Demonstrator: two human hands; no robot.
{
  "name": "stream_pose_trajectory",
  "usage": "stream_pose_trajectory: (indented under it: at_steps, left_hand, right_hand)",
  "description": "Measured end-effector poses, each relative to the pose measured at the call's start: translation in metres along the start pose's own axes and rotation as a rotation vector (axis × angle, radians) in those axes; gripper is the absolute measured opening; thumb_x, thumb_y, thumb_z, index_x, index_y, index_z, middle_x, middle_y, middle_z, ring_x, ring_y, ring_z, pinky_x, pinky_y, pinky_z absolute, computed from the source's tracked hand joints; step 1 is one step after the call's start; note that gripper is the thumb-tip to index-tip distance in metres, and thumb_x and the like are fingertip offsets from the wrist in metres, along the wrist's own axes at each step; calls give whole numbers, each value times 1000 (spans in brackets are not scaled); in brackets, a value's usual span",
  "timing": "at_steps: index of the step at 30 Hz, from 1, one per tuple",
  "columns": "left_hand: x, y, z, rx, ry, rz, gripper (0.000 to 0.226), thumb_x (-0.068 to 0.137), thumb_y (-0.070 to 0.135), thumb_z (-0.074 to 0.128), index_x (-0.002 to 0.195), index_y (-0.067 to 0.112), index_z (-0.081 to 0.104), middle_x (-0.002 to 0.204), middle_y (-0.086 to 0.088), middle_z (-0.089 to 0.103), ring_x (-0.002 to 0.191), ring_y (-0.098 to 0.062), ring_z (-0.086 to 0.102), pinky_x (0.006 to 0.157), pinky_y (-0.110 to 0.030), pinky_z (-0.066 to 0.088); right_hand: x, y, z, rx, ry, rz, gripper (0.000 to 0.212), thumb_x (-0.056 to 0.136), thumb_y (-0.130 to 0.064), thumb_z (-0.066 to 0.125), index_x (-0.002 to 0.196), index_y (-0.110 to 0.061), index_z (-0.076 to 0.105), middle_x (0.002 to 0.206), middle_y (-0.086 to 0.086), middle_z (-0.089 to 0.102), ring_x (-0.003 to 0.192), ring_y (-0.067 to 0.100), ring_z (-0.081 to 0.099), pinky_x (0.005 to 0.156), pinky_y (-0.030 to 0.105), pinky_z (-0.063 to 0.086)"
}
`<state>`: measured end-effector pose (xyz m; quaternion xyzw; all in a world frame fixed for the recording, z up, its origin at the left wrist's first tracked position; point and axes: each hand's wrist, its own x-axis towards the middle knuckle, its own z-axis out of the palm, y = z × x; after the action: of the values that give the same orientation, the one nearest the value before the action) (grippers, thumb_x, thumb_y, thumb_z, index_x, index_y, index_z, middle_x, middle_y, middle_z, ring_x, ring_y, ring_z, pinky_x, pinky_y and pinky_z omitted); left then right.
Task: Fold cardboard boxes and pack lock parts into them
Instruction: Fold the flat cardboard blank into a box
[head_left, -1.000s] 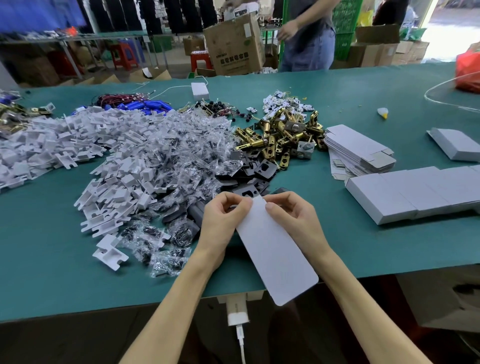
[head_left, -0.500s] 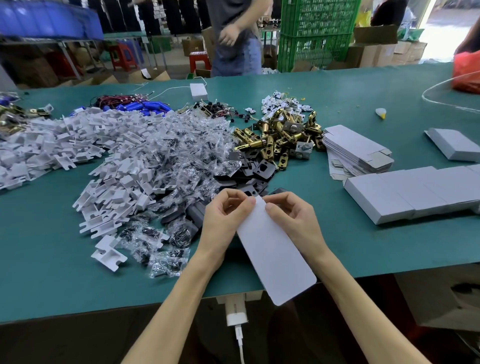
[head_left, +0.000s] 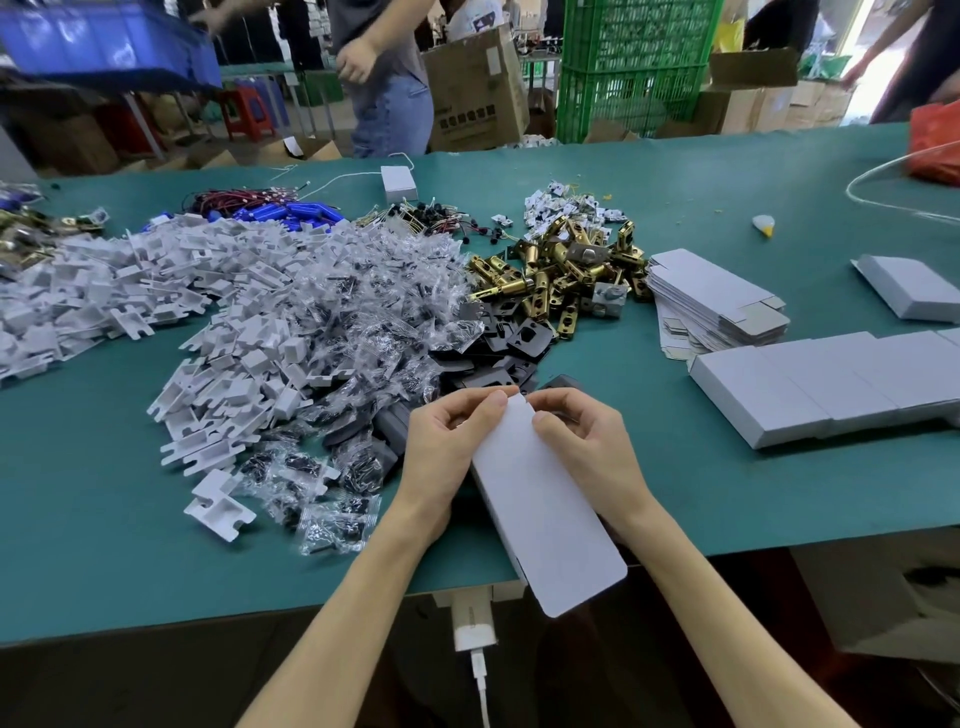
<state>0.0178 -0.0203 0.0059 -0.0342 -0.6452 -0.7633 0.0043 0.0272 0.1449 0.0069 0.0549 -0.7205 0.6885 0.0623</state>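
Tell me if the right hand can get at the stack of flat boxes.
Probably yes: only green table lies between the right hand and the stack, but it pinches a box now.

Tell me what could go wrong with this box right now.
1. The left hand and right hand pinch only the far end of the white box, whose near end hangs past the table edge; it may slip and drop.
2. The black plates lie just beyond the hands and could get knocked.
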Motion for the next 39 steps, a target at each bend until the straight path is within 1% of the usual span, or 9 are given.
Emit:
stream_pose_trajectory:
  at_steps: [5, 11, 19, 21, 24, 28, 32, 37, 39]
  left_hand:
    - [1, -1, 1, -25, 12, -17, 14, 97, 17, 72, 105, 12, 82, 103, -12, 80, 89, -19, 66, 85, -39, 49]
    - [0, 0, 2, -4, 26, -10, 15, 99, 17, 68, 105, 13, 82, 101, -10, 80, 87, -17, 67, 81, -35, 51]
    - [-1, 1, 2, -8, 13, -22, 13, 98, 18, 71, 104, 13, 82, 103, -13, 79, 89, -21, 65, 85, -43, 48]
    - [-1, 2, 2, -6, -13, -16, 15, 94, 22, 76, 104, 13, 81, 103, -12, 79, 90, -20, 67, 84, -39, 51]
    - [-2, 2, 1, 30, -56, -3, 25, 84, 27, 83, 105, 15, 80, 101, -7, 80, 89, -14, 72, 79, -28, 57]
    - [-2, 1, 1, 37, -50, 2, 26, 81, 27, 84, 103, 15, 80, 98, -7, 80, 85, -14, 71, 77, -26, 57]
    - [-1, 1, 1, 65, -74, 30, 11, 90, 16, 81, 101, 18, 83, 99, -1, 80, 84, -7, 69, 74, -20, 52]
    - [-1, 1, 2, 66, -103, 35, 28, 91, 23, 78, 118, 18, 78, 113, -3, 78, 95, -12, 70, 83, -28, 57]
    - [-1, 0, 3, 55, -80, 34, 30, 89, 29, 75, 117, 19, 78, 111, -6, 78, 95, -16, 69, 85, -36, 55]
  right_hand:
    - [0, -3, 0, -16, -9, -23, 19, 97, 3, 57, 104, -4, 72, 100, 6, 74, 82, 6, 65, 71, 19, 51]
    - [1, -3, 1, -51, -12, -23, 21, 95, 4, 56, 103, -5, 73, 96, 1, 74, 81, 3, 65, 71, 15, 48]
    - [1, -2, 0, -29, -29, 5, 18, 92, -2, 58, 101, -8, 73, 94, -3, 74, 81, 3, 65, 70, 15, 48]
    - [0, -3, -1, 9, -45, 2, 20, 87, -11, 58, 102, -10, 72, 96, 0, 74, 83, 7, 65, 70, 18, 50]
    - [1, -4, -2, 33, -55, 2, 21, 83, -16, 58, 98, -16, 72, 99, 2, 74, 87, 12, 67, 72, 22, 52]
    - [1, -1, -2, 26, -49, 7, 17, 84, -18, 60, 98, -18, 70, 96, -2, 73, 85, 9, 66, 70, 19, 51]
    - [1, 2, -3, 68, 15, -1, 23, 94, 3, 60, 110, -13, 63, 106, 2, 69, 94, 3, 67, 79, 16, 50]
    - [1, 0, -4, 67, 91, -18, 25, 97, 3, 57, 113, -12, 69, 108, 2, 71, 93, 2, 67, 76, 17, 52]
    - [0, -1, -4, 72, 94, -13, 23, 98, 0, 56, 112, -12, 70, 108, 0, 73, 91, 3, 68, 72, 17, 53]
